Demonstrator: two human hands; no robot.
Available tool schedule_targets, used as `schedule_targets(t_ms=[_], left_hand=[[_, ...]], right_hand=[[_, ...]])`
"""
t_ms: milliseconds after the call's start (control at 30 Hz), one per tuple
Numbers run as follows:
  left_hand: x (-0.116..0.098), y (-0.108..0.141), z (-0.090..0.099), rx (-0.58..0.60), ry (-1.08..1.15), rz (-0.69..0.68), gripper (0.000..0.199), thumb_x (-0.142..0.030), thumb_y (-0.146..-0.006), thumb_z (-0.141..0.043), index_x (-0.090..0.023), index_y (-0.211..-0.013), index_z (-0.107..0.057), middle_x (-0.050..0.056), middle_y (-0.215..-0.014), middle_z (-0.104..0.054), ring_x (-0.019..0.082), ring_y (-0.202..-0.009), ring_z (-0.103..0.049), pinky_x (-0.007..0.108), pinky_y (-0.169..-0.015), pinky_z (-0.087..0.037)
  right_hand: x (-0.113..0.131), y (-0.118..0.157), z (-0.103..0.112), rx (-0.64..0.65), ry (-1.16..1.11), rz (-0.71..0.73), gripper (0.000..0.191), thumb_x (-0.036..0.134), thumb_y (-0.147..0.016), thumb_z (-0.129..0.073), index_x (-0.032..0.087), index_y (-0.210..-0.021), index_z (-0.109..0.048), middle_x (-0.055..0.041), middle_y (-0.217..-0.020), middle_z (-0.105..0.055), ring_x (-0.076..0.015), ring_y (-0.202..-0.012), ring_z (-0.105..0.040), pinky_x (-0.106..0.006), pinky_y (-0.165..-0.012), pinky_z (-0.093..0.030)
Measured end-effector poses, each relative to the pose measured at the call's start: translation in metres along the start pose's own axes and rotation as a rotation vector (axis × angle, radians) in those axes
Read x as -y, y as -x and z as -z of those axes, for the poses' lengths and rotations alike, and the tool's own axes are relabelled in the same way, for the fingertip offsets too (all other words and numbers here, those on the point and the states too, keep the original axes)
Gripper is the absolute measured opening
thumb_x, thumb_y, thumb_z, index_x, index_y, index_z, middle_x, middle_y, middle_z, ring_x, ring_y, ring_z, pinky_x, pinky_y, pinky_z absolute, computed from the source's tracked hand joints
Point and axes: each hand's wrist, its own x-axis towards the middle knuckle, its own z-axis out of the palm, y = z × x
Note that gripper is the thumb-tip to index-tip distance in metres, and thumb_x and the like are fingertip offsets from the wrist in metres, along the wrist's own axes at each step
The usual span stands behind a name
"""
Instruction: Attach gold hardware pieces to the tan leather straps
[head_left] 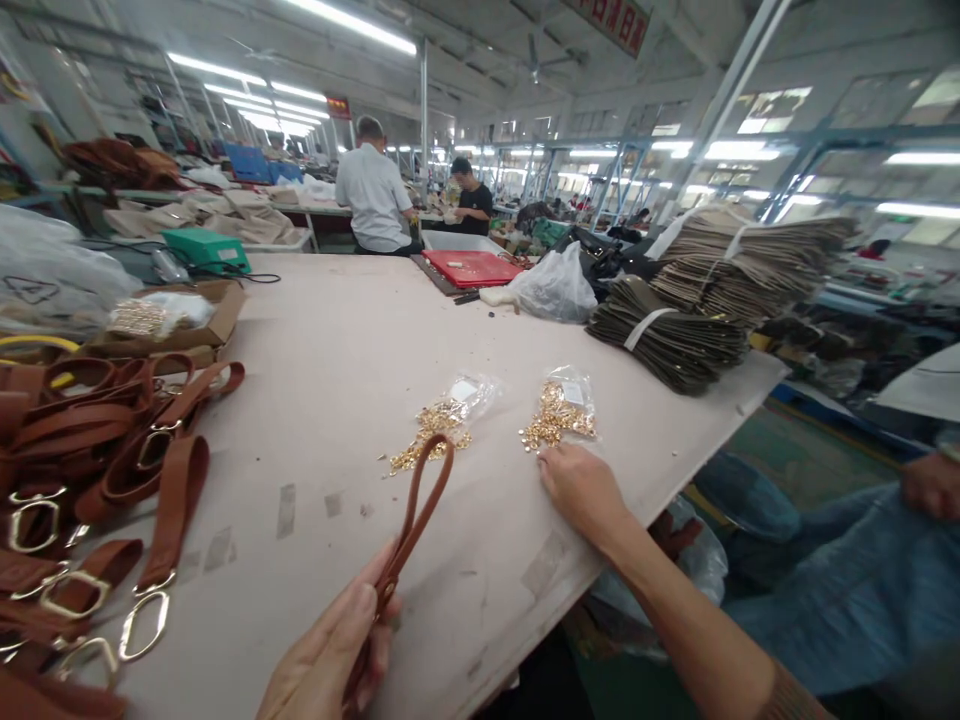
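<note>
My left hand (337,640) grips a brown leather strap (411,525), its narrow end folded into an upright loop above my thumb. The rest of the strap is partly hidden by my fingers. My right hand (581,490) rests at the near edge of a heap of small gold rivets (551,425), fingertips drawn together; whether a rivet is between them I cannot make out. That heap spills from a clear plastic bag (581,388). To its left, more gold rivets (424,435) lie loose beside a second clear bag (480,392).
Brown leather straps with gold buckles (142,620) pile up along the left. Behind them sits a cardboard box (225,315). Bundled dark pieces (667,335) and a red tray (472,268) stand farther back. A person in jeans (847,580) is at the right.
</note>
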Motion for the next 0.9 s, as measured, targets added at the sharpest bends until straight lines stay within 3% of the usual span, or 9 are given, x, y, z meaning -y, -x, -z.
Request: schedule_targets(t_ms=[200, 333, 467, 533, 633, 700, 800, 900], left_hand=[[-0.001, 0.017, -0.009, 0.080, -0.060, -0.056, 0.054, -0.046, -0.075, -0.073, -0.018, -0.120, -0.071, 0.000, -0.069, -0.065, 0.015, -0.071, -0.057, 0.024, -0.069, -0.046], [-0.001, 0.023, -0.017, 0.094, 0.082, -0.036, 0.042, -0.036, -0.069, -0.079, -0.013, -0.104, -0.073, 0.002, -0.075, -0.068, 0.013, -0.068, -0.060, 0.023, -0.066, -0.047], [0.002, 0.023, -0.020, 0.103, 0.125, -0.078, 0.023, -0.030, -0.069, -0.078, -0.013, -0.081, -0.068, 0.002, -0.067, -0.067, 0.012, -0.061, -0.060, 0.021, -0.060, -0.047], [0.003, 0.022, -0.020, 0.092, 0.127, -0.091, 0.020, -0.028, -0.069, -0.076, -0.014, -0.077, -0.065, 0.002, -0.064, -0.067, 0.011, -0.059, -0.059, 0.021, -0.058, -0.046], [0.005, 0.022, -0.019, 0.097, 0.115, -0.102, 0.019, -0.029, -0.073, -0.072, -0.013, -0.080, -0.065, 0.002, -0.066, -0.068, 0.011, -0.059, -0.059, 0.020, -0.058, -0.046], [0.005, 0.022, -0.019, 0.112, 0.097, -0.116, 0.019, -0.030, -0.075, -0.070, -0.013, -0.083, -0.067, 0.002, -0.067, -0.068, 0.011, -0.060, -0.060, 0.021, -0.059, -0.047], [0.006, 0.024, -0.018, 0.136, 0.062, -0.141, 0.017, -0.030, -0.077, -0.067, -0.014, -0.083, -0.067, 0.000, -0.065, -0.066, 0.011, -0.057, -0.058, 0.020, -0.055, -0.045], [0.007, 0.027, -0.019, 0.143, 0.026, -0.178, 0.012, -0.027, -0.079, -0.065, -0.015, -0.081, -0.066, -0.002, -0.060, -0.062, 0.009, -0.052, -0.053, 0.017, -0.049, -0.039]], right_hand=[[0.000, -0.006, 0.000, 0.014, 0.009, -0.013, 0.022, 0.017, -0.090, -0.048, 0.012, -0.084, -0.068, -0.0170, -0.085, -0.071, -0.0252, -0.077, -0.066, -0.031, -0.065, -0.041], [-0.010, -0.015, -0.003, 0.012, -0.072, -0.014, 0.023, 0.018, -0.088, -0.049, 0.012, -0.078, -0.068, -0.0181, -0.081, -0.071, -0.0269, -0.073, -0.066, -0.033, -0.064, -0.043], [-0.010, -0.009, 0.006, -0.003, -0.210, 0.004, 0.022, 0.020, -0.087, -0.049, 0.016, -0.083, -0.070, -0.0115, -0.085, -0.073, -0.0237, -0.077, -0.068, -0.032, -0.069, -0.048], [0.003, 0.007, 0.016, -0.006, -0.359, 0.018, 0.024, 0.028, -0.090, -0.049, 0.018, -0.087, -0.071, -0.0063, -0.080, -0.073, -0.0200, -0.074, -0.068, -0.029, -0.068, -0.050], [0.039, 0.039, 0.033, -0.018, -0.844, 0.029, 0.027, 0.042, -0.088, -0.056, 0.019, -0.083, -0.071, -0.0026, -0.067, -0.070, -0.0178, -0.063, -0.066, -0.026, -0.059, -0.051], [0.067, 0.058, 0.041, -0.009, -1.144, 0.039, 0.023, 0.041, -0.083, -0.064, 0.020, -0.079, -0.072, -0.0019, -0.063, -0.069, -0.0173, -0.059, -0.064, -0.026, -0.054, -0.051], [0.099, 0.074, 0.046, 0.018, -1.286, 0.115, 0.016, 0.034, -0.083, -0.067, 0.020, -0.081, -0.073, -0.0009, -0.064, -0.070, -0.0151, -0.057, -0.064, -0.024, -0.052, -0.050], [0.113, 0.078, 0.043, -0.003, -1.278, 0.219, 0.013, 0.030, -0.087, -0.064, 0.022, -0.085, -0.073, -0.0010, -0.073, -0.073, -0.0144, -0.062, -0.066, -0.024, -0.058, -0.051]])
